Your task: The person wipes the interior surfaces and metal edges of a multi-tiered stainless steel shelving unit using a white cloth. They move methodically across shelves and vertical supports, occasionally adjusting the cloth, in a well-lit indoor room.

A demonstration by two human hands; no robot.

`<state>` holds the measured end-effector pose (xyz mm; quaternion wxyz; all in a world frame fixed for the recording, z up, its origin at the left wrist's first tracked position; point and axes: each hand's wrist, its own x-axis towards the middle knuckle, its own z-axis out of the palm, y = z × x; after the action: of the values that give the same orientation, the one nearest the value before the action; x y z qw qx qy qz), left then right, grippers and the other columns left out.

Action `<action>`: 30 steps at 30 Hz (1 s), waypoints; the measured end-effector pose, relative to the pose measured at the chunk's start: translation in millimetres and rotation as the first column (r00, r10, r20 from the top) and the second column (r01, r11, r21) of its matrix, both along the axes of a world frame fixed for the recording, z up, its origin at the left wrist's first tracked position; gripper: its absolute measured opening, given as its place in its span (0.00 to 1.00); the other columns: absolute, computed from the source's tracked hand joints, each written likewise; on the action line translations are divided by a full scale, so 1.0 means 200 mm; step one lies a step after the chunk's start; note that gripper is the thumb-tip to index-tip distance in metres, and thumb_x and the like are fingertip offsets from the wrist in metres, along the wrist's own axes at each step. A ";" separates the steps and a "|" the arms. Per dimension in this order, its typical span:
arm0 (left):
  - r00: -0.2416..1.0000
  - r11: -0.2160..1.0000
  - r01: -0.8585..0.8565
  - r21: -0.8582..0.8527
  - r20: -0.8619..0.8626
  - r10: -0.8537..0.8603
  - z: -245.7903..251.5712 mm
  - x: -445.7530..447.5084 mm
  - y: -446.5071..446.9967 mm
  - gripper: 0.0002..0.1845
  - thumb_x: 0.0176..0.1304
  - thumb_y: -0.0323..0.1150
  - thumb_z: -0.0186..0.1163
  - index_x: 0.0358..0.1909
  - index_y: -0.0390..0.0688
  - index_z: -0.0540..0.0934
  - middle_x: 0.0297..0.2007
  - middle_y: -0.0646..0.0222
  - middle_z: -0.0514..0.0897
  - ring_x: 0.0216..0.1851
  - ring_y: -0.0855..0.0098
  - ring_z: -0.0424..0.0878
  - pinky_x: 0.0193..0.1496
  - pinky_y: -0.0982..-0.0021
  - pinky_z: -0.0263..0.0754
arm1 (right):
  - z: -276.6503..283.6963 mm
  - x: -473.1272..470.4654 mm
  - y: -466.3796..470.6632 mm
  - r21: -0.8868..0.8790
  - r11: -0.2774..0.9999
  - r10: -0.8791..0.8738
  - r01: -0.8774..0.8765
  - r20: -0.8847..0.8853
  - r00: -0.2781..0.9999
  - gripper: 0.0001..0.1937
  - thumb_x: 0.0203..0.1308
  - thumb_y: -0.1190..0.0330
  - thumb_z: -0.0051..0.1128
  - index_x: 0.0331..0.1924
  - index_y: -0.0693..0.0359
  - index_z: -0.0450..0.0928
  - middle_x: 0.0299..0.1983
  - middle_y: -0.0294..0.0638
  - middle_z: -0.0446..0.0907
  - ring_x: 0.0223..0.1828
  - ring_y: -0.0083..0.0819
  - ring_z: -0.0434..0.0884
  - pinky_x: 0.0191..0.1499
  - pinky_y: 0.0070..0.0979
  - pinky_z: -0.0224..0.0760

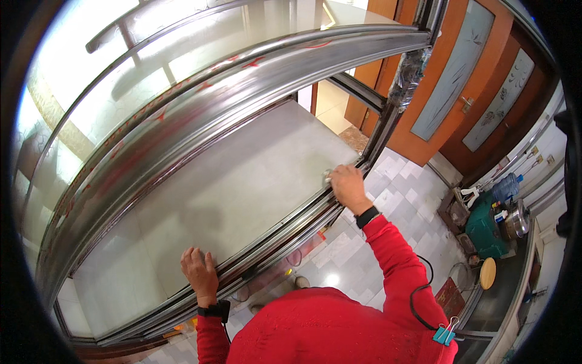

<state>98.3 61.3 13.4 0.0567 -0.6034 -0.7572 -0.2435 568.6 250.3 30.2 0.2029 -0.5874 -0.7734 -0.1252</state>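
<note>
A pale grey shelf panel (pixel 227 182) lies in front of me inside a metal-framed cabinet, bordered on my side by a metal track rail (pixel 277 241). At the shelf's right front corner, my right hand (pixel 348 186) is closed around a small pale wad (pixel 327 176). Most of the wad is hidden by the fingers, so its material is unclear. My left hand (pixel 198 270) reaches over the rail farther left, with its thumb apart from the fingers and nothing visible in it. Black bands circle both wrists.
A curved metal beam (pixel 218 86) with red marks spans above the shelf. On the right stands a corner post (pixel 386 123), partly wrapped in shiny film. Beyond it are an orange door (pixel 448 73), a tiled floor (pixel 377 200), a water bottle (pixel 504 187) and a metal pot (pixel 517 219).
</note>
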 end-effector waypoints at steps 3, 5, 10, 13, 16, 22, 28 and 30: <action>1.000 1.000 0.003 0.018 0.021 -0.004 0.00 0.00 0.00 0.19 0.71 0.37 0.66 0.57 0.37 0.80 0.63 0.54 0.79 0.71 0.48 0.71 0.73 0.47 0.64 | -0.04 -0.14 -0.10 0.034 0.989 0.144 -0.141 -0.119 0.982 0.08 0.63 0.67 0.60 0.41 0.50 0.89 0.45 0.33 0.85 0.51 0.39 0.81 0.54 0.43 0.71; 1.000 1.000 0.021 0.019 0.010 -0.021 0.01 0.00 0.00 0.18 0.70 0.36 0.67 0.56 0.37 0.80 0.63 0.54 0.79 0.70 0.47 0.72 0.73 0.47 0.65 | -0.05 -0.16 -0.12 0.112 0.967 0.243 -0.229 -0.134 0.961 0.08 0.62 0.68 0.58 0.41 0.52 0.88 0.44 0.35 0.84 0.51 0.40 0.81 0.53 0.42 0.72; 1.000 1.000 0.015 0.017 0.009 -0.015 0.02 0.00 -0.01 0.17 0.69 0.35 0.68 0.54 0.37 0.81 0.62 0.53 0.79 0.69 0.47 0.72 0.73 0.47 0.65 | -0.04 0.08 0.02 0.044 0.999 -0.014 0.017 -0.073 0.997 0.08 0.63 0.67 0.60 0.42 0.50 0.90 0.46 0.30 0.85 0.54 0.41 0.79 0.54 0.42 0.72; 1.000 0.999 0.011 0.034 0.015 -0.011 0.01 0.00 -0.01 0.16 0.69 0.35 0.68 0.54 0.37 0.81 0.62 0.53 0.79 0.69 0.47 0.72 0.73 0.47 0.65 | -0.04 0.21 0.12 0.045 0.988 -0.145 0.150 -0.098 0.984 0.07 0.65 0.67 0.61 0.41 0.51 0.90 0.45 0.32 0.84 0.53 0.41 0.79 0.54 0.43 0.73; 1.000 0.999 0.004 0.042 0.022 -0.005 0.01 0.00 -0.01 0.16 0.69 0.35 0.68 0.53 0.37 0.81 0.62 0.53 0.80 0.68 0.47 0.72 0.73 0.47 0.65 | -0.08 0.20 0.14 0.106 0.975 -0.177 0.197 -0.172 0.969 0.06 0.65 0.68 0.62 0.41 0.52 0.90 0.45 0.32 0.84 0.53 0.40 0.79 0.55 0.43 0.73; 1.000 1.000 0.009 0.024 0.026 -0.009 0.02 0.01 -0.01 0.16 0.70 0.36 0.67 0.53 0.37 0.81 0.62 0.53 0.80 0.68 0.46 0.72 0.73 0.46 0.64 | -0.12 0.14 0.05 0.126 0.989 -0.044 0.070 -0.200 0.979 0.06 0.64 0.69 0.64 0.41 0.53 0.90 0.46 0.32 0.85 0.54 0.40 0.79 0.56 0.41 0.72; 0.999 1.000 0.015 0.009 0.043 -0.016 0.03 0.01 0.00 0.16 0.69 0.35 0.68 0.52 0.36 0.82 0.62 0.52 0.79 0.69 0.46 0.72 0.73 0.45 0.64 | -0.10 0.29 0.14 0.230 0.935 -0.191 0.271 -0.318 0.929 0.06 0.63 0.71 0.61 0.40 0.55 0.89 0.42 0.36 0.84 0.49 0.44 0.80 0.50 0.42 0.75; 0.998 1.000 0.015 0.014 0.063 -0.016 0.04 0.01 0.00 0.16 0.68 0.34 0.68 0.51 0.36 0.82 0.62 0.51 0.79 0.69 0.45 0.72 0.73 0.46 0.65 | -0.12 0.28 0.11 0.265 0.930 -0.164 0.256 -0.323 0.932 0.06 0.63 0.72 0.62 0.40 0.55 0.88 0.42 0.36 0.83 0.48 0.44 0.81 0.50 0.41 0.75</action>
<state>99.3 60.5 20.4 0.0349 -0.6008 -0.7524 -0.2679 623.9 273.2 5.9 0.3888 -0.6416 -0.6379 -0.1741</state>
